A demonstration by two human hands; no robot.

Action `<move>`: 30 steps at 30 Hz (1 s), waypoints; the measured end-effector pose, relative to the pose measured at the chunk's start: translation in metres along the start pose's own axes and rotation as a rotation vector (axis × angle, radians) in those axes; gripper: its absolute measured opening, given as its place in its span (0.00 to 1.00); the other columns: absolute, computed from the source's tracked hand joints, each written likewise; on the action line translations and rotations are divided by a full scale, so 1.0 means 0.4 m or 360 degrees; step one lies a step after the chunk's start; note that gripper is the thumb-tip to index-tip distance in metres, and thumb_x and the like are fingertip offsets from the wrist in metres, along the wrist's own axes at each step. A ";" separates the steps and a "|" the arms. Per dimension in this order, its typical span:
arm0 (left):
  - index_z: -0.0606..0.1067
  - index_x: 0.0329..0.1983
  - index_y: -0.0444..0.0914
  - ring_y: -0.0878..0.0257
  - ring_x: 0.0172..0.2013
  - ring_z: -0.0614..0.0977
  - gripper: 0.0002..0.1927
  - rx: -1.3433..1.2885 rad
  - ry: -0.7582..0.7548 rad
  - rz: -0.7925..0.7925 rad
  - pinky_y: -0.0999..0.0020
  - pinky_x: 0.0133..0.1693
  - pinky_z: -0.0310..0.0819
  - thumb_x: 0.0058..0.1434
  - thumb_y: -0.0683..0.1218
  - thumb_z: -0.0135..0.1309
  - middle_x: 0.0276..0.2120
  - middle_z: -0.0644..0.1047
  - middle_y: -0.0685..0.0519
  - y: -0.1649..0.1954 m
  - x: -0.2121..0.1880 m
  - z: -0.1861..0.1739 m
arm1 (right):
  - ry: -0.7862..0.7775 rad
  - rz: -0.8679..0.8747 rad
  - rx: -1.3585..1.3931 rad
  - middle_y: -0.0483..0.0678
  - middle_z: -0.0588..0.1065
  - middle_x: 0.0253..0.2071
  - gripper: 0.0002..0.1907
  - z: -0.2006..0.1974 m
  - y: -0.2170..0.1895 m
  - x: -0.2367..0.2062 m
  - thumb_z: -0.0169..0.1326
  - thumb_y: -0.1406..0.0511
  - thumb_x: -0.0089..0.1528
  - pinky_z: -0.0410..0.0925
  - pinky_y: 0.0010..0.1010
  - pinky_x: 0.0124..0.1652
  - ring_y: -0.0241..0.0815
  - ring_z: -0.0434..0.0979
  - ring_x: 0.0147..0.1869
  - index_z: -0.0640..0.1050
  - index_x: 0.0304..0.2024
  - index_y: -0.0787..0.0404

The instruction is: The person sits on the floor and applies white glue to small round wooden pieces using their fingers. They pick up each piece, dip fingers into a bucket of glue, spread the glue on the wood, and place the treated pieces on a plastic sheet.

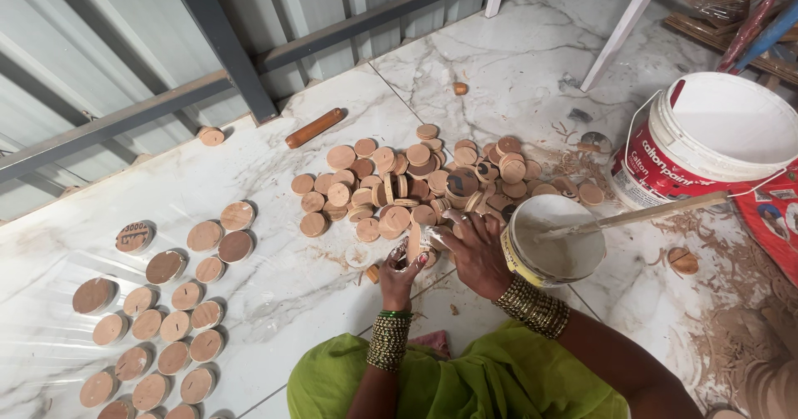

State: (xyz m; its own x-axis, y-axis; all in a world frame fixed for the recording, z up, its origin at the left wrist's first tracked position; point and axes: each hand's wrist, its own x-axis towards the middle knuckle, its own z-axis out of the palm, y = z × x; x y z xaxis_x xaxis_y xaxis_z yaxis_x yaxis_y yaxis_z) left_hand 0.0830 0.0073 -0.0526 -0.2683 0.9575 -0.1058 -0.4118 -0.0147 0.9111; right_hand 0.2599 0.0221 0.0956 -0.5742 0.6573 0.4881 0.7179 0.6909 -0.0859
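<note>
My left hand [401,274] pinches a small round wooden disc near the floor, its fingers smeared with white paste. My right hand [475,248] lies beside it, fingers spread over the near edge of a heap of round wooden discs [416,182], touching one. Right of that hand sits a small tub of white paste [555,238] with a wooden stick [640,214] resting in it. Both wrists wear stacks of bangles. Green cloth [465,382] covers my lap below.
Several larger wooden discs [166,303] lie spread in rows on clear plastic at the left. A wooden cylinder [314,127] lies near the metal wall. A big white paint bucket [715,136] stands at the right, with wood shavings [731,286] on the marble floor.
</note>
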 end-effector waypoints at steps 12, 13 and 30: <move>0.78 0.53 0.26 0.66 0.40 0.80 0.25 -0.0185 -0.0054 -0.0084 0.69 0.47 0.74 0.53 0.42 0.68 0.41 0.83 0.51 -0.003 0.002 -0.008 | 0.0220 -0.0201 -0.0009 0.50 0.69 0.63 0.16 -0.025 0.019 -0.028 0.55 0.71 0.54 0.54 0.55 0.62 0.53 0.66 0.66 0.81 0.45 0.54; 0.78 0.53 0.25 0.66 0.40 0.81 0.26 -0.0150 -0.0059 -0.0072 0.69 0.47 0.74 0.52 0.43 0.69 0.41 0.83 0.51 -0.004 0.003 -0.009 | 0.0251 -0.0199 -0.0017 0.51 0.69 0.62 0.15 -0.024 0.020 -0.024 0.55 0.71 0.55 0.54 0.56 0.63 0.53 0.66 0.65 0.81 0.44 0.55; 0.74 0.60 0.30 0.64 0.39 0.81 0.38 0.0586 0.0272 0.0260 0.69 0.42 0.78 0.46 0.48 0.73 0.43 0.82 0.48 0.012 -0.015 0.013 | -0.0366 -0.0129 -0.0890 0.54 0.70 0.60 0.14 0.025 -0.008 0.027 0.52 0.62 0.58 0.54 0.52 0.63 0.52 0.67 0.66 0.77 0.46 0.60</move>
State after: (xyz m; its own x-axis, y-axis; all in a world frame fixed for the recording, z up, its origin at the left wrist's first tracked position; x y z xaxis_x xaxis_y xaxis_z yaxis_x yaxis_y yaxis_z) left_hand 0.0872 0.0030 -0.0453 -0.4573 0.8892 0.0150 -0.0226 -0.0285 0.9993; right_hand 0.2474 0.0299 0.0923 -0.6614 0.7002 0.2688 0.7303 0.5198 0.4433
